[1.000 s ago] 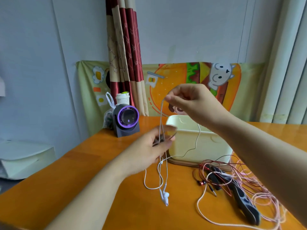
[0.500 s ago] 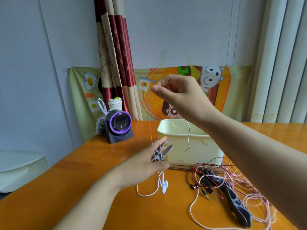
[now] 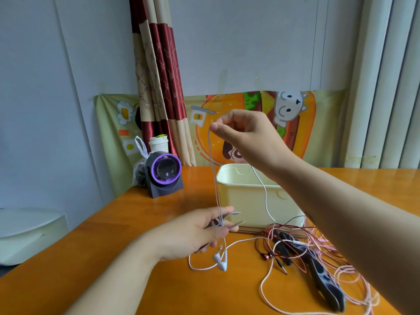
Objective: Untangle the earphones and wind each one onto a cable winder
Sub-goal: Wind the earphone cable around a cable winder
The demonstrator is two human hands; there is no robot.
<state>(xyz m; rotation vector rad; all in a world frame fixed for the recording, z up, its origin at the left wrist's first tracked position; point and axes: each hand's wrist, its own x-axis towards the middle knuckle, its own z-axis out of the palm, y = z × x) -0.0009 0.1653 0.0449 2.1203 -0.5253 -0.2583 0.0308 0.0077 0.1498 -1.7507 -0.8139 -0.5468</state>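
Observation:
My right hand (image 3: 244, 135) pinches the white earphone cable (image 3: 214, 173) high above the table, and its two strands run straight down to my left hand (image 3: 195, 233). That left hand holds a grey forked cable winder (image 3: 229, 220) low over the table, with the strands passing through its prongs. The two white earbuds (image 3: 220, 261) dangle just below, touching the wood. Another stretch of white cable drops from my right hand past the cream box. A red earphone (image 3: 267, 255) and a pink cable (image 3: 341, 271) lie tangled at the right over dark grey winders (image 3: 322, 273).
A cream plastic box (image 3: 247, 196) stands behind my hands on the orange wooden table (image 3: 113, 242). A grey device with a purple ring (image 3: 164, 173), a paper cup and a plastic bag sit at the far left corner. Curtain and cartoon cloth hang behind.
My right hand has lifted the white cable higher, drawing the strands taut. The earbuds have risen closer to my left hand. The view has shifted a little.

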